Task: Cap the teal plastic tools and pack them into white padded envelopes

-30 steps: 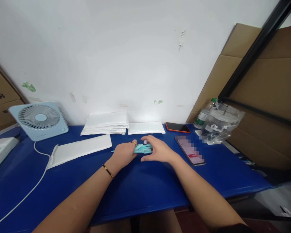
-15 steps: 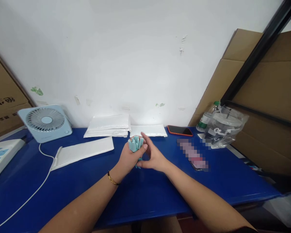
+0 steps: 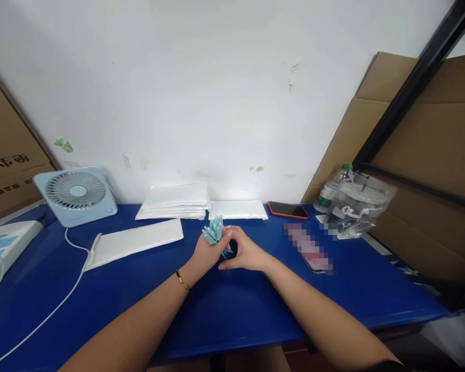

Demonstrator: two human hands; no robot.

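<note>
A bunch of light-blue slender sticks [image 3: 214, 230] is gripped in my left hand [image 3: 207, 254], above the blue table. Their thicker rounded ends fan out over the top of the fist, while narrow tips [image 3: 226, 252] poke out below. What exactly these sticks are, I cannot make out. My right hand [image 3: 248, 250] curves in a C shape just right of the bunch, thumb and fingers apart. Its fingertips reach close to the left thumb; whether they touch the sticks is hidden.
Behind the hands lie a stack of white padded envelopes [image 3: 174, 199] and a shorter pile [image 3: 238, 209]. A single envelope [image 3: 139, 240] lies at left, near a blue fan [image 3: 77, 194] and its cable. Rightward are two phones [image 3: 289, 210], a bottle [image 3: 327, 194] and a bagged cup [image 3: 360, 204].
The sticks have tilted left and spread apart at their thick ends. My right hand's raised fingers have come down and curled toward the left thumb.
</note>
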